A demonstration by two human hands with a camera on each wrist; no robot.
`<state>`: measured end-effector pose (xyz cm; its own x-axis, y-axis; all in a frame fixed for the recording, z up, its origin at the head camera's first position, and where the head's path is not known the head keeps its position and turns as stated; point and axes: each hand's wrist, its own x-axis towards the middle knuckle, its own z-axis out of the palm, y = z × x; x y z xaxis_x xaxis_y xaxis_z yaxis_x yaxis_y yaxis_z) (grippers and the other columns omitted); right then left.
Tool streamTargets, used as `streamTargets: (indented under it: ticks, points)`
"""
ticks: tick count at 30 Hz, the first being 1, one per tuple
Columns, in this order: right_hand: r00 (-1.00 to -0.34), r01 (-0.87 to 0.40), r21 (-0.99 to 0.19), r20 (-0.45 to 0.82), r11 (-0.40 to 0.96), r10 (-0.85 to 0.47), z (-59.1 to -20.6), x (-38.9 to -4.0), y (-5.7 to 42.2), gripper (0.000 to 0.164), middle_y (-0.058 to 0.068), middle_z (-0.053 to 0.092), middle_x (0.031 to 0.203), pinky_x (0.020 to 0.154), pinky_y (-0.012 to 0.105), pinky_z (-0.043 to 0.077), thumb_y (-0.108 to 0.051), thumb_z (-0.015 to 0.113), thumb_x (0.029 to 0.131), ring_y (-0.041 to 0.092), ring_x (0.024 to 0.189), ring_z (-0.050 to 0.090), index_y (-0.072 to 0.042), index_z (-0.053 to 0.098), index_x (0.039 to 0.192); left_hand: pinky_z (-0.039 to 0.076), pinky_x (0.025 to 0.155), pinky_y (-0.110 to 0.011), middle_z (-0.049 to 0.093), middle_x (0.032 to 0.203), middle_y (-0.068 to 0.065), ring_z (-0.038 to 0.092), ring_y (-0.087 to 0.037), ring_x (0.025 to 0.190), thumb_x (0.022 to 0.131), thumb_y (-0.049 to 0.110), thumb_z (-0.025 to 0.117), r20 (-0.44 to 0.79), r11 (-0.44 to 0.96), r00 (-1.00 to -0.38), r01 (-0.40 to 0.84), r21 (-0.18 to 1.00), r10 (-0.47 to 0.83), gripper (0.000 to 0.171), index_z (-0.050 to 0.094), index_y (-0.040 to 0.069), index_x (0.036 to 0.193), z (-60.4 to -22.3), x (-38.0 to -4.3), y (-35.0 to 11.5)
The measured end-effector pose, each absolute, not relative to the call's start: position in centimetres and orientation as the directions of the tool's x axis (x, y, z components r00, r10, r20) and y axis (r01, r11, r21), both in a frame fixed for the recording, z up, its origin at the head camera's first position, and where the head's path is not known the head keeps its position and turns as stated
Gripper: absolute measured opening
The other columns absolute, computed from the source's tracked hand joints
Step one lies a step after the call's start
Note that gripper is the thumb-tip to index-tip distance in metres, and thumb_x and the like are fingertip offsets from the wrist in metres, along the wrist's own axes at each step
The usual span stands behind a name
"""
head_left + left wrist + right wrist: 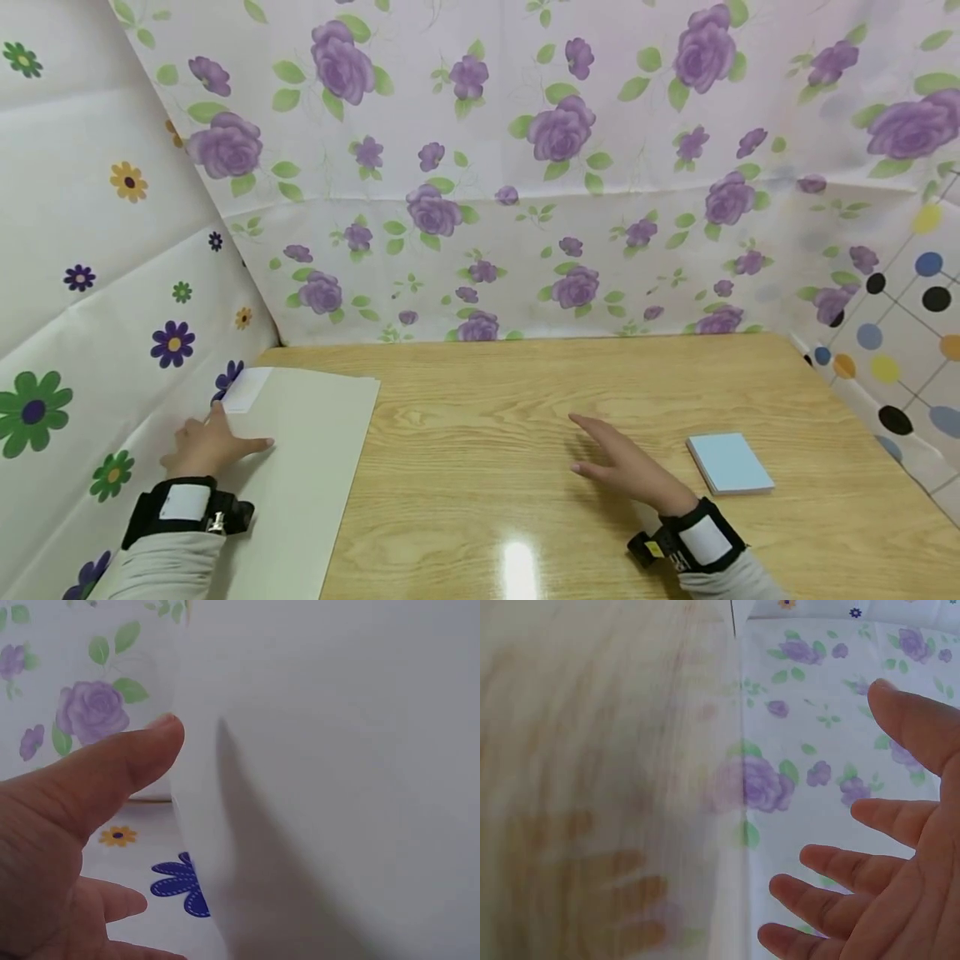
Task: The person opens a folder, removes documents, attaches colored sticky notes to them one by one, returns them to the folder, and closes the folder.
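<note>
A large cream sheet of paper or card [315, 450] lies along the left side of the table, its corner showing a second layer. My left hand [210, 446] is at its left edge, thumb stretched out over the sheet and fingers spread. In the left wrist view the thumb [142, 750] shows beside the pale sheet [360, 750], and nothing is gripped; whether it touches cannot be told. A small white rectangle [246, 390] is at the sheet's far left corner. My right hand [630, 468] hovers over the table with fingers apart and holds nothing. Nearest it is a light blue square pad [729, 462].
The wooden table [480, 467] is bounded by a purple-flowered sheet [450, 167] behind, a daisy-patterned sheet [90, 208] at the left and a dotted one [900, 367] at the right. Each wrist bears a strapped camera, such as the right one [648, 548].
</note>
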<state>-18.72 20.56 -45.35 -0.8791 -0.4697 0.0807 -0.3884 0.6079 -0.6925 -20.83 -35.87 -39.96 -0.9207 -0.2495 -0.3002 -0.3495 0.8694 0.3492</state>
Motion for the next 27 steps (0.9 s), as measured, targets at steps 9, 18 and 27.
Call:
streamTargets:
  ticks: [9,18,27]
  points:
    - [-0.868,-0.321,-0.790,0.026,0.522,-0.495,-45.9,-18.8,18.8,0.068,0.034,0.035,0.157,0.108,0.068,0.043,-0.023,0.062,0.103,0.057,0.138,0.041,0.008,0.031,0.156,0.033,0.111,-0.074,0.012,0.143,-0.058,0.026,-0.069,0.134,0.092,0.050,0.066,-0.398,0.872,-0.893,-0.356,0.335,-0.211,0.118,-0.002,-0.030,0.144,-40.9,-20.7,-37.4]
    - [-0.833,-0.302,-0.837,0.000,0.456,-0.553,-46.6,-19.3,16.2,0.062,0.035,0.044,0.151,0.108,0.065,0.044,-0.020,0.059,0.104,0.054,0.134,0.048,0.007,0.034,0.154,0.033,0.114,-0.070,0.015,0.142,-0.059,0.027,-0.070,0.132,0.092,0.051,0.065,-0.390,0.890,-0.902,-0.320,0.325,-0.182,0.114,0.007,-0.034,0.141,-41.7,-21.0,-37.9]
    - [-0.828,-0.129,-0.931,-0.088,0.341,-0.553,-46.7,-19.1,14.1,0.055,0.033,0.051,0.143,0.107,0.054,0.051,-0.014,0.056,0.105,0.050,0.133,0.052,0.009,0.037,0.152,0.048,0.097,-0.062,0.042,0.128,-0.055,0.052,-0.063,0.112,0.088,0.055,0.068,-0.331,0.955,-0.938,-0.186,0.233,-0.102,0.105,0.033,-0.033,0.132,-41.0,-20.5,-36.8]
